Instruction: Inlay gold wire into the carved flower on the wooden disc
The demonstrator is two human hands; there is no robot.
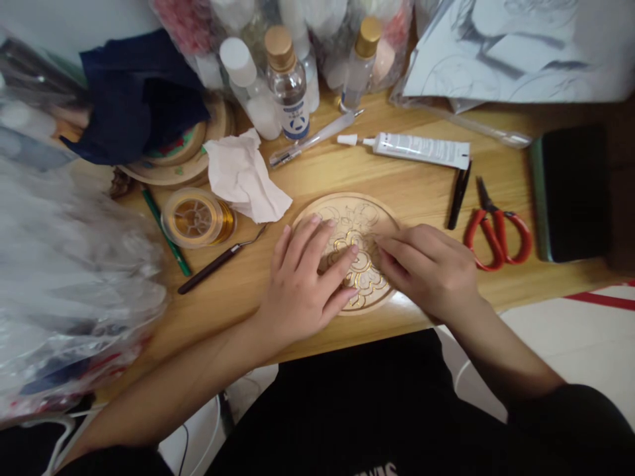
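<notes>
A round wooden plaque (357, 205) lies on the table in front of me, drawn with a flower pattern and partly outlined in gold wire. My left hand (310, 284) rests on its left side with the fingers spread flat, fingertips close to the gold petals. At the right edge of the plaque my right hand (429, 264) has its thumb and fingers pinched together. Whatever is between those fingertips is hidden or too small to make out.
Left lie a spool of gold wire (193, 218), a dark-handled hooked tool (211, 270), a green pencil (166, 231) and crumpled tissue (245, 175). Behind are bottles (288, 86), a pen (317, 137) and a glue tube (421, 149). Right are black tweezers (459, 195), red-handled pliers (497, 235) and a phone (573, 192).
</notes>
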